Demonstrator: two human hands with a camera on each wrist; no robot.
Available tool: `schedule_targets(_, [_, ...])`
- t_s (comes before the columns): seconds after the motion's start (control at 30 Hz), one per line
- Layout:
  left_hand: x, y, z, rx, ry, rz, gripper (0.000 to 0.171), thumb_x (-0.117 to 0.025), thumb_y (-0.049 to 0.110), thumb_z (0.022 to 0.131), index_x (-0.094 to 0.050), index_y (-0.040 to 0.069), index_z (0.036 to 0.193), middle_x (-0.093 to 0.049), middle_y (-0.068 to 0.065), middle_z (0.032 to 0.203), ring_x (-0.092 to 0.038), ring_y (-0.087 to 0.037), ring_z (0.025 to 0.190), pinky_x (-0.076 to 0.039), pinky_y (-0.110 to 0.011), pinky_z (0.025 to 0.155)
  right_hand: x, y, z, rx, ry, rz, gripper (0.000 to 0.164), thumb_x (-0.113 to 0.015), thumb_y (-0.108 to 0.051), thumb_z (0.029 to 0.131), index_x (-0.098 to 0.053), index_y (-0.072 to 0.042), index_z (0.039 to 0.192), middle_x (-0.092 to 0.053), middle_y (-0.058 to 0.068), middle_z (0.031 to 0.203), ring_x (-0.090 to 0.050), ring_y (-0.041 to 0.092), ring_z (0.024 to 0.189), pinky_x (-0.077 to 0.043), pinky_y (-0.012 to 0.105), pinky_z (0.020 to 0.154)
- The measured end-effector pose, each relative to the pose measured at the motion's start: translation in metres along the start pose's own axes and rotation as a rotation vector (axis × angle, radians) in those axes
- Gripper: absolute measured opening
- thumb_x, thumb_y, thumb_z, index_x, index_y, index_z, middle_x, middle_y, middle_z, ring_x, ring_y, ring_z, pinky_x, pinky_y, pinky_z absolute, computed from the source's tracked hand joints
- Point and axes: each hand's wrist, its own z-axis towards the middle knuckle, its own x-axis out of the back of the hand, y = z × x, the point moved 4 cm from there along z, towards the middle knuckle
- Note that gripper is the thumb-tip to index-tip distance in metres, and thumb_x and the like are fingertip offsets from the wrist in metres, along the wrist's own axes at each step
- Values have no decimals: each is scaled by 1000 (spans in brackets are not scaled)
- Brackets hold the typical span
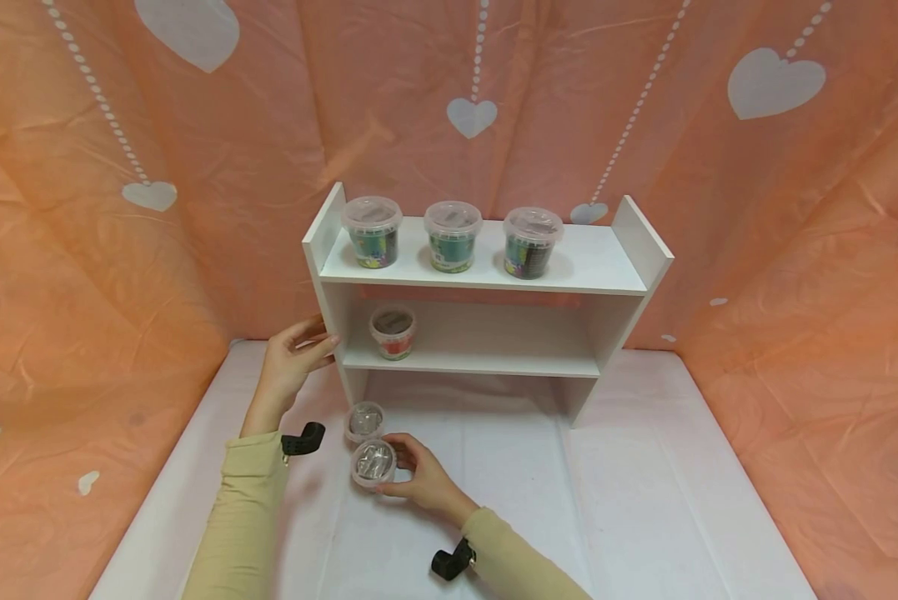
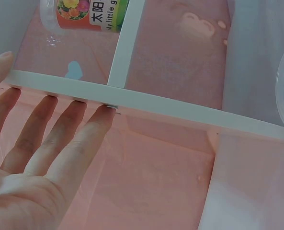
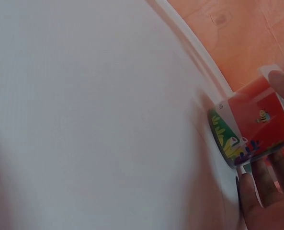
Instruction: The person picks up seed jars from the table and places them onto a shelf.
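Note:
In the head view, my right hand (image 1: 429,483) holds a small clear-lidded tub (image 1: 373,462) with a silvery top, low in front of the shelf's left end. The right wrist view shows this tub's red label (image 3: 259,120) with a bee and leaves, thumb on one side and fingers on the other. A second silvery-topped tub (image 1: 364,419) stands right behind it. My left hand (image 1: 287,362) touches the left side panel of a white shelf unit (image 1: 471,367). Its fingers (image 2: 70,148) are nearly straight, with their tips against the panel.
Three tubs with teal labels, left (image 1: 374,242), middle (image 1: 452,242) and right (image 1: 529,250), stand on the top board. One red-labelled tub (image 1: 393,337) is at the left of the middle board. An orange cloth (image 1: 411,108) with hearts hangs behind the white table (image 1: 659,500).

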Motion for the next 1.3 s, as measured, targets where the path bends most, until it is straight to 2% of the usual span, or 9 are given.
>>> schedule_targets(0.17, [0,-2,0,2,3,-4,51,-69,10,89,-51,-5,134,-61,-2,113,-62,-9,97,-56,-36,78,0,0,0,-11,7,-7,66,-78,9,74,-46,6,132,-53,19,127,-53,28,114,-46,36,98])
schedule_targets(0.43, [1,-3,0,1,6,-18,52,-71,13,88,-53,-3,134,-61,-1,114,-63,-9,97,-56,-37,79,4,-2,-4,-10,6,-21,65,-78,8,74,-46,7,130,-53,22,127,-53,32,114,-46,37,98])
schedule_targets(1.07, [1,-2,-1,21,10,12,53,-70,13,89,-50,-5,135,-59,-7,117,-62,-8,98,-56,-35,79,40,2,-19,-17,69,-47,67,-78,5,75,-44,8,133,-53,22,128,-51,34,116,-45,41,99])
schedule_targets(1.3, [2,-4,0,22,11,16,54,-71,16,89,-51,-3,135,-59,-3,115,-62,-9,98,-55,-36,79,53,1,-25,-15,103,-51,67,-78,6,75,-43,10,132,-52,24,127,-52,35,115,-46,42,97])
